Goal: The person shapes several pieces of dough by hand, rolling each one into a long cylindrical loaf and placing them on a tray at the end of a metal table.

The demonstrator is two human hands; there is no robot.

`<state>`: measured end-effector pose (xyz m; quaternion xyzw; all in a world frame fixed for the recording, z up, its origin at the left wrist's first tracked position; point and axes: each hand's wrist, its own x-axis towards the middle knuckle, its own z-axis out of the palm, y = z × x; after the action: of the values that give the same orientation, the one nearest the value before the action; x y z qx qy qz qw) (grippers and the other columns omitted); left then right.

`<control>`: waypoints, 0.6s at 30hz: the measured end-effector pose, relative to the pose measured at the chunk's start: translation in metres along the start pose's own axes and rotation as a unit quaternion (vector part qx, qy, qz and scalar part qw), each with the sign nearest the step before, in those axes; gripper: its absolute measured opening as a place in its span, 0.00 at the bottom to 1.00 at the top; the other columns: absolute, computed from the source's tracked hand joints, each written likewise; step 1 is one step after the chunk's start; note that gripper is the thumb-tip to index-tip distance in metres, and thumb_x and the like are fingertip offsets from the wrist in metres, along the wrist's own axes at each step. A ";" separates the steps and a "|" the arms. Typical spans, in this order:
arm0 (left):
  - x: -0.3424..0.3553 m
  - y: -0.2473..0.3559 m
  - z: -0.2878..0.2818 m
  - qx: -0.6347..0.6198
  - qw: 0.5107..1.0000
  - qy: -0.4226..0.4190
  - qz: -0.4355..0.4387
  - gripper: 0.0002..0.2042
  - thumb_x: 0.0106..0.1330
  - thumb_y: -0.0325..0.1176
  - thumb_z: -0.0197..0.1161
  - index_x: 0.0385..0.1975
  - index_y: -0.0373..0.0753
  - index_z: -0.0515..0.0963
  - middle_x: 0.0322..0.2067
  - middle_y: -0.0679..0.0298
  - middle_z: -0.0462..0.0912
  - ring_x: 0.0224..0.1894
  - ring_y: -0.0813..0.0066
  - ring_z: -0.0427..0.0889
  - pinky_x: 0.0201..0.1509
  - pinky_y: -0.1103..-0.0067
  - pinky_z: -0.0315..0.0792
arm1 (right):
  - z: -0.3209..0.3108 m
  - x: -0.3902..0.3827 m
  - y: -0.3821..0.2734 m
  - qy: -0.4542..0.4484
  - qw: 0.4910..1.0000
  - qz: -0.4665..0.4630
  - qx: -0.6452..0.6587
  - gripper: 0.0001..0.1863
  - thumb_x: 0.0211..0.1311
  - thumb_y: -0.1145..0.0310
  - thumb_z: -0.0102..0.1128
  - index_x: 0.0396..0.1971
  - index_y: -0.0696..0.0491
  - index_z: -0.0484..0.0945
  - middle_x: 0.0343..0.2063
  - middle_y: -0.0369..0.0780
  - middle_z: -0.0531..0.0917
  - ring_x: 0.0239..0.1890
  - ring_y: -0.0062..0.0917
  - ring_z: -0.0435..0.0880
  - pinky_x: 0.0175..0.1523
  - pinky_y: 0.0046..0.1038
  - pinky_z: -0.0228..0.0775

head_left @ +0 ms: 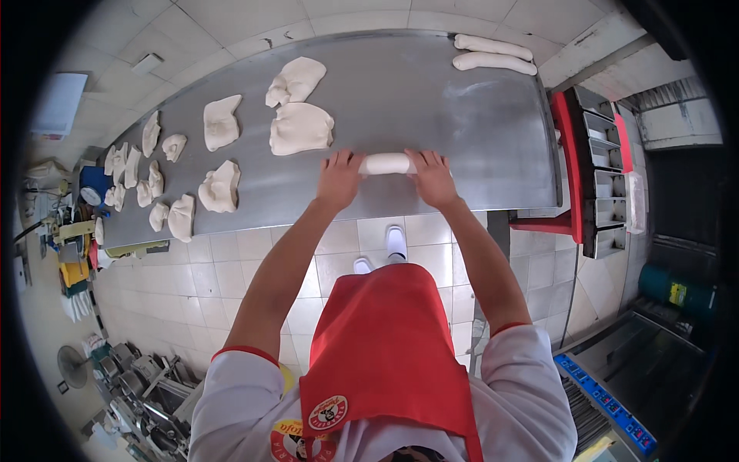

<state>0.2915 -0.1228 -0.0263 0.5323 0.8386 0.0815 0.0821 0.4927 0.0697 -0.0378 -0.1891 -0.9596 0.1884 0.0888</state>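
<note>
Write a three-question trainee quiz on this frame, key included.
1. Open: what lies between the left hand and the right hand?
2. True or false: two long dough rolls lie near the far right corner of the table.
3. Choose: where on the table do the small irregular dough pieces lie? (a) toward the left end (b) toward the right end (c) midway along

Key:
1. A short dough roll.
2. True.
3. a.
</note>
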 end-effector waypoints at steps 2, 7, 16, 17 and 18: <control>-0.036 0.002 -0.006 -0.033 0.998 0.057 0.013 0.27 0.68 0.44 0.73 0.66 0.46 0.78 0.57 0.62 0.75 0.62 0.60 0.73 0.63 0.60 0.67 | -0.002 -0.019 -0.014 0.026 0.999 -0.017 -0.012 0.34 0.65 0.68 0.70 0.72 0.44 0.74 0.56 0.39 0.79 0.64 0.36 0.75 0.70 0.47 0.61; -0.085 0.008 0.039 -0.084 0.992 0.094 -0.009 0.25 0.70 0.45 0.71 0.63 0.40 0.78 0.56 0.58 0.79 0.60 0.55 0.77 0.65 0.57 0.69 | 0.045 -0.045 -0.072 0.017 0.996 0.046 -0.072 0.33 0.66 0.72 0.65 0.73 0.48 0.73 0.64 0.40 0.78 0.73 0.38 0.71 0.80 0.49 0.54; -0.041 0.039 0.099 -0.023 0.978 0.106 -0.177 0.32 0.80 0.53 0.50 0.80 0.46 0.64 0.83 0.48 0.53 0.83 0.32 0.48 0.80 0.31 0.35 | 0.121 -0.031 -0.078 0.100 0.991 0.066 -0.051 0.27 0.74 0.57 0.56 0.69 0.51 0.76 0.72 0.45 0.74 0.76 0.48 0.69 0.78 0.62 0.53; -0.015 0.030 0.093 -0.022 0.976 0.113 -0.184 0.33 0.80 0.55 0.48 0.80 0.48 0.63 0.84 0.49 0.49 0.84 0.33 0.44 0.78 0.28 0.31 | 0.115 -0.006 -0.066 0.101 0.989 0.077 -0.079 0.28 0.74 0.54 0.55 0.68 0.51 0.76 0.71 0.46 0.74 0.76 0.48 0.69 0.78 0.63 0.53; 0.004 0.012 0.088 -0.015 0.973 0.117 -0.200 0.33 0.80 0.56 0.47 0.81 0.49 0.63 0.85 0.50 0.45 0.85 0.34 0.41 0.76 0.25 0.27 | 0.110 0.024 -0.060 0.123 0.984 0.082 -0.101 0.29 0.73 0.51 0.55 0.68 0.51 0.77 0.70 0.46 0.75 0.76 0.47 0.69 0.77 0.61 0.55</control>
<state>0.3200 -0.1094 -0.1091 0.3388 0.9308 0.1373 0.0059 0.4240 -0.0084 -0.1117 -0.2972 -0.9366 0.0729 0.1705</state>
